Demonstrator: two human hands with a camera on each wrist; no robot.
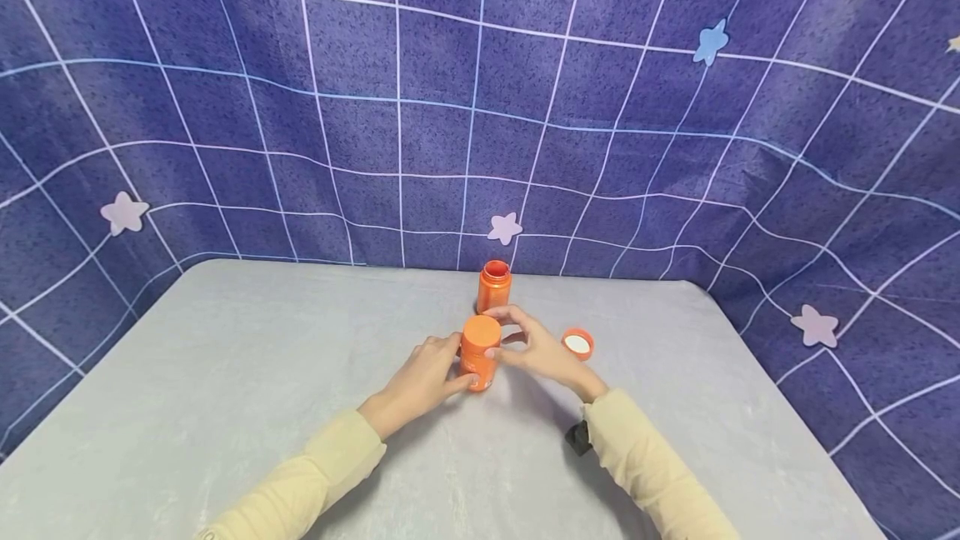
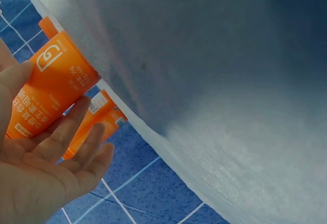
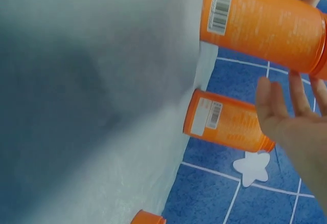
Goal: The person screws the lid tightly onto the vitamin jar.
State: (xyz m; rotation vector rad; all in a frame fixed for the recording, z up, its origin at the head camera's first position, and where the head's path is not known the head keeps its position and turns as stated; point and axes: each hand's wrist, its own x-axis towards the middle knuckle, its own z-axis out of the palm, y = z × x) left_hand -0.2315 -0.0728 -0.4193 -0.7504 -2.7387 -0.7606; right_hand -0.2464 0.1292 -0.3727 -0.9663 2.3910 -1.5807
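The capped, white-printed orange bottle (image 1: 477,355) stands upright on the grey table (image 1: 225,390).

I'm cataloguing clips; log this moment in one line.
left hand: grips capped bottle; right hand: at its top; open bottle: upright, behind; loose cap: inside up

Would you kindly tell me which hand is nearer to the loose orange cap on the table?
The right hand: it is just left of the loose orange cap, at the capped bottle's upper right. The left hand is farther away, holding that bottle's left side.
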